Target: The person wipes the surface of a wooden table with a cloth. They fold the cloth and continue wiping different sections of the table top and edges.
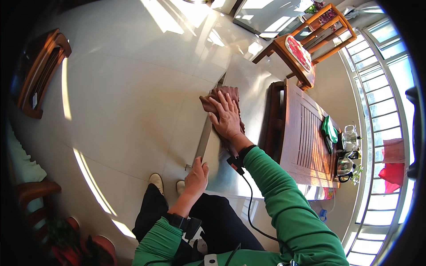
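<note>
A crumpled brown cloth [229, 92] lies on a shiny metal tabletop [253, 87], beside its long left edge. My right hand [227, 121] rests palm down on the cloth with straight, slightly spread fingers. Part of the cloth trails back beneath that hand and wrist. Nearer my body, my left hand [196, 176] is at the same long edge of the metal top, with bent fingers. Its palm side is hidden, so whether it grips the edge cannot be told. Black bands sit on both wrists, and a black cable [251, 206] runs from the right one.
Right of the metal top stands a slatted wooden table [306, 136] bearing glass kettles [346, 166] and a green cloth [329, 129]. A wooden chair [308, 83] is beyond it. Potted plants [103, 246] stand at lower left, and wooden furniture [43, 73] at far left.
</note>
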Demonstrator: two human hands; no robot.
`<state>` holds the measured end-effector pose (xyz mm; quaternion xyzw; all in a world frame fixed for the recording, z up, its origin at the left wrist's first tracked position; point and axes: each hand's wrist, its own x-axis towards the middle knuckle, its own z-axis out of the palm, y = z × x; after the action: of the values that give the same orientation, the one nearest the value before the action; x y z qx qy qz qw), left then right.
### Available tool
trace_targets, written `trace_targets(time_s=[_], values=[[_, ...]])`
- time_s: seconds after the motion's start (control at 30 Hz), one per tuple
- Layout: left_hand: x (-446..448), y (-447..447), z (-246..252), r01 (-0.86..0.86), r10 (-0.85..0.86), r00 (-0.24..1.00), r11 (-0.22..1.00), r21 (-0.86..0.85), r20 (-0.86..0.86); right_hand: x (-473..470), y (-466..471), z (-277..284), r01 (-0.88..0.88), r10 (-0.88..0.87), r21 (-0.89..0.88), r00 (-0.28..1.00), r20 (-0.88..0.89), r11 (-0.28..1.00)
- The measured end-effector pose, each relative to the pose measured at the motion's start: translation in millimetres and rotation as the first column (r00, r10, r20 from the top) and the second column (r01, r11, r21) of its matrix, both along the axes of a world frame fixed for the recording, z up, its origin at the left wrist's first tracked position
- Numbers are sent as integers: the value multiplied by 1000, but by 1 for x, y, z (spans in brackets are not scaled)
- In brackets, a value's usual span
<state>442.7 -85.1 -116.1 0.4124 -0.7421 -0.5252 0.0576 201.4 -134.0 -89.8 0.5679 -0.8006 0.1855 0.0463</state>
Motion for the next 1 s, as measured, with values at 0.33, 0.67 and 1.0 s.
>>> trace_targets(time_s=[0.33, 0.67, 1.0], values=[[56, 13, -10, 18, -25, 995, 996, -82, -95, 116, 175, 42, -121, 94, 162, 982, 162, 979], [74, 17, -10, 4, 31, 988, 973, 232, -150, 66, 175, -1, 428, -430, 37, 897, 99, 903], [60, 23, 7, -78, 71, 997, 975, 208, 38, 82, 119, -2, 87, -91, 36, 988, 128, 996]])
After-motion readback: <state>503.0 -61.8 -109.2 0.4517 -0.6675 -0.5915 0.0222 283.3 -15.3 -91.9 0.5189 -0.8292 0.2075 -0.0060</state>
